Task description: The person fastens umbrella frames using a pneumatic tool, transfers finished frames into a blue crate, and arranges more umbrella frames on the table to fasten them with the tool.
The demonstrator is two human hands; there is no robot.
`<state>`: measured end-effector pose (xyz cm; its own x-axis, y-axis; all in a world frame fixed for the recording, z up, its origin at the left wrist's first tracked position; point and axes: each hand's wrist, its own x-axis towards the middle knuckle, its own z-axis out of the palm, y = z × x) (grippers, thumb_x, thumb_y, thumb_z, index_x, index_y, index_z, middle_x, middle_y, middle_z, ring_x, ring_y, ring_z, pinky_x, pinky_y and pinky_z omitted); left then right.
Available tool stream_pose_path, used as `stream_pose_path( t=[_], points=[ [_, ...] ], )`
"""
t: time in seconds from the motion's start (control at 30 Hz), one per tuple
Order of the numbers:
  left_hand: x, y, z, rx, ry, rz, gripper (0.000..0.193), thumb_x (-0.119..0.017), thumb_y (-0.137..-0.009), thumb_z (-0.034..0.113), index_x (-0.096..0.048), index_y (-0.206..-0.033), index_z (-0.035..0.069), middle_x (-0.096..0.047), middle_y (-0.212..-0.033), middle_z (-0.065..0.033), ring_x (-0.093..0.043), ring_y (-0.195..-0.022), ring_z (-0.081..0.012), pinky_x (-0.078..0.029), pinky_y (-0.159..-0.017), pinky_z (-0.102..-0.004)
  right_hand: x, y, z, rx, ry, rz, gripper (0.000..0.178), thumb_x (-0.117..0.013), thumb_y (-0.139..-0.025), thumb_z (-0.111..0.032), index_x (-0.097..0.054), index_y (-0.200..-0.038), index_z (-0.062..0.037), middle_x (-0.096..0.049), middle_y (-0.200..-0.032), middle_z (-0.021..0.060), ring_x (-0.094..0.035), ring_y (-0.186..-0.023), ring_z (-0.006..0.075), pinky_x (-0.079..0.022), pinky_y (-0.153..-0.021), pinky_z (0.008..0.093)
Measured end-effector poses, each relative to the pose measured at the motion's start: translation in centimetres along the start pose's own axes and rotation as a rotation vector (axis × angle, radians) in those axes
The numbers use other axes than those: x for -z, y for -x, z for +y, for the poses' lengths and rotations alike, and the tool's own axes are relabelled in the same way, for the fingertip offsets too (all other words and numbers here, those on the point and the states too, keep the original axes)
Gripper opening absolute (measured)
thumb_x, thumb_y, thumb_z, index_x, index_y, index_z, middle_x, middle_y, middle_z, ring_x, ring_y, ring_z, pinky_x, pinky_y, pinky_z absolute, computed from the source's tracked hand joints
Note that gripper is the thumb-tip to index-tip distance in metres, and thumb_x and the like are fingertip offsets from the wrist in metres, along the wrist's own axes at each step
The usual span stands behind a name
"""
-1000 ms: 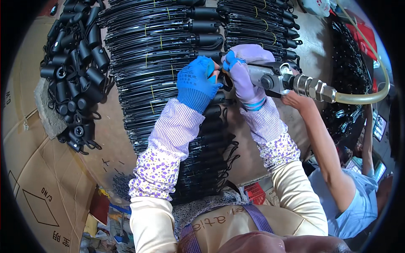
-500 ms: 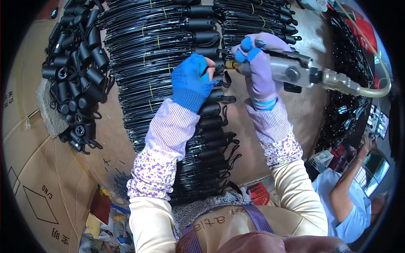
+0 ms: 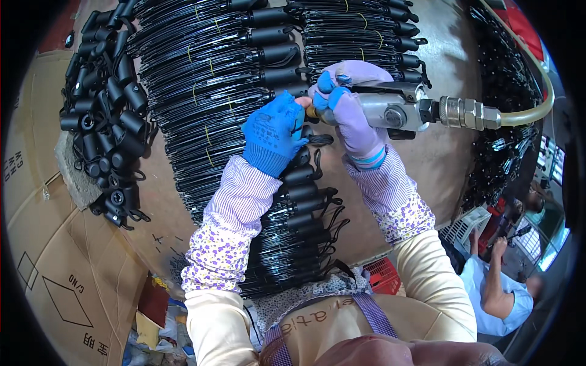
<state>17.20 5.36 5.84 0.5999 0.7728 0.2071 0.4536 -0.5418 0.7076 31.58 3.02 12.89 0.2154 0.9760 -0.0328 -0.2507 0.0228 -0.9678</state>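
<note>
My left hand (image 3: 273,131), in a blue knit glove with bare fingertips, is closed over the row of black umbrella handles (image 3: 282,75). Whatever it pinches is hidden by the fingers. My right hand (image 3: 357,116), in a pale purple glove with blue fingertips, is wrapped around a silver air screwdriver (image 3: 400,114) held level. The tool's brass-coloured nose (image 3: 312,112) points left and meets my left fingertips. Beneath my left hand lie black umbrella frames (image 3: 201,91) in a long stack, with handles and wrist loops on their right side.
Loose black handles (image 3: 116,91) are heaped at the left beside a stone block (image 3: 76,174). A second stack of frames (image 3: 348,36) lies beyond my right hand. An air hose (image 3: 528,116) curves up at the right, near dark metal parts (image 3: 497,146). Another person (image 3: 497,287) sits at lower right.
The air screwdriver has moved left and slightly down with my right hand, and its nose now reaches my left fingertips. My left hand has shifted slightly left and down.
</note>
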Motion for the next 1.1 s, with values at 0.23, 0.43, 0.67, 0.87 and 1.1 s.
stream_pose_path(
  t=[0.23, 0.43, 0.67, 0.87, 1.1],
  points=[
    [-0.6, -1.8, -1.5, -0.070, 0.043, 0.114, 0.045, -0.078, -0.064, 0.013, -0.062, -0.106, 0.012, -0.054, -0.086, -0.0025, -0.054, -0.067, -0.0207, -0.045, -0.061, -0.0342, 0.7, -2.1, 1.0, 0.020, 0.055, -0.008, 0.010, -0.056, -0.087, -0.004, -0.063, -0.094, -0.0014, -0.061, -0.082, 0.0034, -0.054, -0.068, 0.0099, -0.045, -0.063, 0.0197],
    [-0.1, -1.7, -1.5, 0.015, 0.089, 0.023, 0.040, -0.078, -0.065, 0.013, -0.064, -0.102, 0.011, -0.056, -0.087, -0.0025, -0.056, -0.068, -0.0207, -0.046, -0.062, -0.0338, 0.9, -2.0, 0.7, -0.075, 0.377, -0.010, 0.014, -0.056, -0.087, -0.002, -0.063, -0.098, 0.0007, -0.062, -0.085, 0.0052, -0.056, -0.070, 0.0116, -0.048, -0.066, 0.0216],
    [-0.1, -2.2, -1.0, 0.093, 0.095, -0.031, 0.030, -0.077, -0.066, 0.012, -0.066, -0.094, 0.010, -0.063, -0.094, -0.0031, -0.059, -0.071, -0.0206, -0.048, -0.065, -0.0325, 0.8, -2.0, 0.6, 0.127, 0.093, 0.011, 0.013, -0.056, -0.086, -0.002, -0.064, -0.096, 0.0016, -0.063, -0.084, 0.0063, -0.058, -0.070, 0.0130, -0.049, -0.065, 0.0228],
    [-0.3, -2.8, -1.5, 0.212, 0.250, -0.003, 0.023, -0.075, -0.070, 0.007, -0.067, -0.091, 0.008, -0.066, -0.089, -0.0043, -0.061, -0.070, -0.0197, -0.049, -0.065, -0.0315, 1.0, -2.1, 0.7, 0.151, 0.150, 0.104, 0.011, -0.056, -0.087, -0.002, -0.064, -0.094, 0.0007, -0.063, -0.084, 0.0071, -0.058, -0.071, 0.0130, -0.051, -0.066, 0.0233],
    [2.1, -1.7, -2.5, 0.426, 0.442, 0.106, 0.017, -0.069, -0.074, 0.002, -0.069, -0.091, 0.004, -0.067, -0.080, -0.0055, -0.061, -0.065, -0.0171, -0.049, -0.062, -0.0297, 2.3, -3.3, 1.4, 0.050, 0.290, 0.051, 0.009, -0.056, -0.086, -0.003, -0.063, -0.092, -0.0015, -0.063, -0.084, 0.0065, -0.058, -0.071, 0.0118, -0.051, -0.068, 0.0227]
  ],
)
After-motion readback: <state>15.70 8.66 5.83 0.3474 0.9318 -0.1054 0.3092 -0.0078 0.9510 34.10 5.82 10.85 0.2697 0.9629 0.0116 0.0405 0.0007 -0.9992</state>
